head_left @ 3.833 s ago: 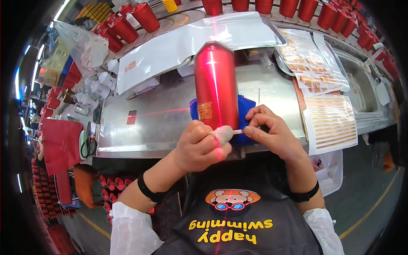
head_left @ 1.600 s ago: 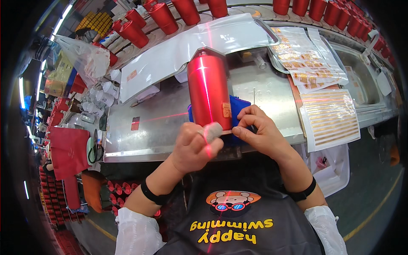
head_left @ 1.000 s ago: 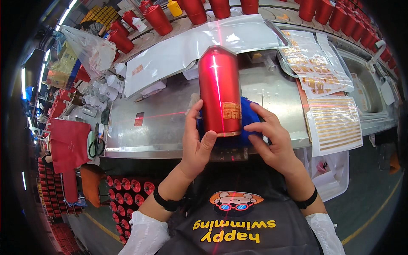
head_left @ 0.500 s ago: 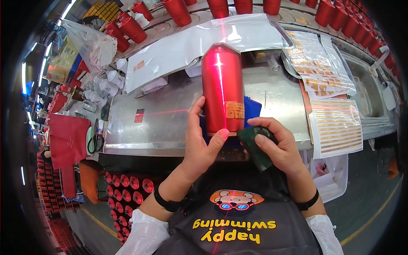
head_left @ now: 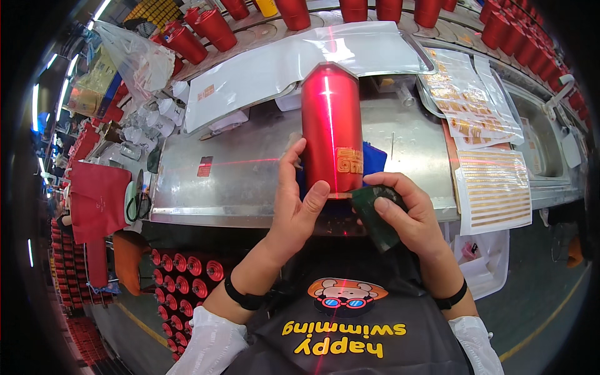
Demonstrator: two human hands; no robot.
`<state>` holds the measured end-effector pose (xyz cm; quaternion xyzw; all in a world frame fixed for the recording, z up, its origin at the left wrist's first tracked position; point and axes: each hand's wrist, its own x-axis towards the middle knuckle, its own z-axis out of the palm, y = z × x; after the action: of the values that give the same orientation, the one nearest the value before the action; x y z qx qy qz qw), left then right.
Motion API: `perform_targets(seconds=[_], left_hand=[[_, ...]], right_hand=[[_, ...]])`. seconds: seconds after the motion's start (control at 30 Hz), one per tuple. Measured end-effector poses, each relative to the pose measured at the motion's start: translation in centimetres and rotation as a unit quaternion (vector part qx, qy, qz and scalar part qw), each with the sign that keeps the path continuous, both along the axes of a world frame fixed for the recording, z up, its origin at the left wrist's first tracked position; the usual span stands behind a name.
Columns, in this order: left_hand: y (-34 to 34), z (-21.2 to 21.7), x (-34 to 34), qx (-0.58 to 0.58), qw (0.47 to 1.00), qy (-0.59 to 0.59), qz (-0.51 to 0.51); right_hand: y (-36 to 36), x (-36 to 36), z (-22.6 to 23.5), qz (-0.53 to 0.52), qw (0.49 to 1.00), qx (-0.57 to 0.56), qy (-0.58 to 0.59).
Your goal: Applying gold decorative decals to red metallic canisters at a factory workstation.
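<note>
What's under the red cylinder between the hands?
A blue piece shows beneath the red cylinder, past its lower right side; the cylinder covers its middle, so its full shape cannot be seen.

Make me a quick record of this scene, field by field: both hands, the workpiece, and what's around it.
Left hand: open, at the left side of the red cylinder
Right hand: gripping a dark green pad by the cylinder's near end
Workpiece: red cylinder, gold emblem toward its near end
Partly hidden by cylinder: blue item
Bench right: gold-striped sheet
Far side: red cups
</note>
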<state>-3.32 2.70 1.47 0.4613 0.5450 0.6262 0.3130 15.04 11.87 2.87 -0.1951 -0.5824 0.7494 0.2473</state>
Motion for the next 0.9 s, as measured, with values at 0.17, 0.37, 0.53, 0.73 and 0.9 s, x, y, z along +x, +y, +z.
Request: perform_targets(seconds=[0.17, 0.37, 0.53, 0.73, 0.9], left_hand=[[0.1, -0.3, 0.1, 0.007, 0.999, 0.044, 0.004], [0.3, -0.3, 0.1, -0.005, 0.998, 0.055, 0.017], [0.4, -0.1, 0.4, -0.007, 0.996, 0.082, 0.024], [0.4, 0.8, 1.2, -0.028, 0.991, 0.124, 0.047], [0.3, 0.5, 1.1, -0.053, 0.981, 0.176, 0.066]], right_hand=[[0.0, 0.0, -0.2, -0.002, 1.0, -0.002, -0.002], [0.0, 0.2, -0.2, -0.002, 1.0, -0.009, -0.003], [0.0, 0.4, -0.4, 0.0, 1.0, -0.01, -0.004], [0.0, 0.5, -0.3, 0.001, 1.0, -0.004, 0.003], [0.1, 0.8, -0.6, -0.001, 1.0, -0.014, 0.012]])
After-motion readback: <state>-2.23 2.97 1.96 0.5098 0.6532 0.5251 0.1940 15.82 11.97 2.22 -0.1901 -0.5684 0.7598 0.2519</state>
